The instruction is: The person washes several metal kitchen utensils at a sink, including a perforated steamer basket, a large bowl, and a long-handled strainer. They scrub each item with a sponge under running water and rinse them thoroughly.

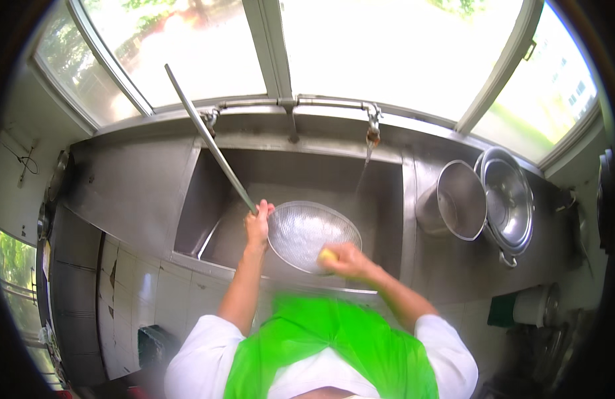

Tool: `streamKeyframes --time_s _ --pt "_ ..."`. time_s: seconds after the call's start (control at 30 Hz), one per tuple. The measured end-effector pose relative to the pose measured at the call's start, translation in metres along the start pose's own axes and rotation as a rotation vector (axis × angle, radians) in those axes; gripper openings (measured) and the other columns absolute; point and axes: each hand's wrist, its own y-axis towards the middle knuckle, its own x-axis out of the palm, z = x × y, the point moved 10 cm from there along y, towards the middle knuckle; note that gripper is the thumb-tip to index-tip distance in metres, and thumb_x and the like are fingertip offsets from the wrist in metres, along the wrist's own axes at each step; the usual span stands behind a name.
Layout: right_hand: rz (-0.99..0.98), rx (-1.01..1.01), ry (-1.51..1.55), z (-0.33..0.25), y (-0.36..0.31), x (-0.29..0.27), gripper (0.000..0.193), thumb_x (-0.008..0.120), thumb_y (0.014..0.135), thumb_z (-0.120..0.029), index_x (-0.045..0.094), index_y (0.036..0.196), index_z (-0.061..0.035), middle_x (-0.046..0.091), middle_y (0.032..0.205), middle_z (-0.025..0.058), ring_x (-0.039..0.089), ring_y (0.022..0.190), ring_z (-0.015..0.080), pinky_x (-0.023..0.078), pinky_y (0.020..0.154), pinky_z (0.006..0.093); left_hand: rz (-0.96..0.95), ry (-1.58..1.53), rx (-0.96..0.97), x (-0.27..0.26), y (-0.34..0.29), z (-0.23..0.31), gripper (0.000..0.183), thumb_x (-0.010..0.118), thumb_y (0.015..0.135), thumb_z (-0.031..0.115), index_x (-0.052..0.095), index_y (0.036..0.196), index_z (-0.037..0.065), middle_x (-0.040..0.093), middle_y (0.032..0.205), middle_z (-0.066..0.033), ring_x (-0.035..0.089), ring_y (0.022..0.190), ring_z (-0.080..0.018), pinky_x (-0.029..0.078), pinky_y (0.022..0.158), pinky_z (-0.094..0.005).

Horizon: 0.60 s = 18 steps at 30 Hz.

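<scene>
Strainer (311, 233): over sink (218, 199), long handle up-left.
Left hand (257, 225): clamped on handle at bowl.
Right hand (347, 261): closed on yellow sponge (327, 254), probably pressed against mesh rim.
Tap (372, 130): running.
Risk: wet handle could twist loose; strainer drops into sink, splashing.

A: What colours are showing in the sink (208, 199)?
B: It is grey steel; the strainer (311, 233) is gleaming silver mesh, the sponge (327, 255) yellow.
A: And the clothes?
B: The apron (334, 339) is glowing bright green over white sleeves (194, 359); the pots (484, 199) are shining silver.
</scene>
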Motion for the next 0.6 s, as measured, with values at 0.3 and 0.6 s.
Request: streamKeyframes --time_s 0.3,0.6 --pt "0.347 -0.146 -0.032 -0.003 0.092 0.040 0.055 0.045 0.104 -0.027 0.034 0.150 -0.0008 0.029 0.152 0.0354 0.024 0.144 0.0516 0.025 0.119 0.0492 -0.117 -0.044 0.245 0.079 -0.021 0.052 0.042 0.058 0.102 0.037 0.073 0.093 -0.001 0.070 0.090 -0.0020 0.053 0.073 -0.0076 0.047 0.072 -0.0259" --pt "0.470 0.089 -0.657 0.063 0.054 -0.069 0.026 0.062 0.087 -0.002 0.061 0.112 -0.0015 0.058 0.105 0.0195 0.056 0.107 0.0358 0.051 0.089 0.0455 -0.070 0.103 0.188 0.050 -0.031 0.058 0.055 0.053 0.104 0.038 0.048 0.059 0.007 0.042 0.051 0.0025 0.038 0.049 -0.0070 0.053 0.088 -0.0319"
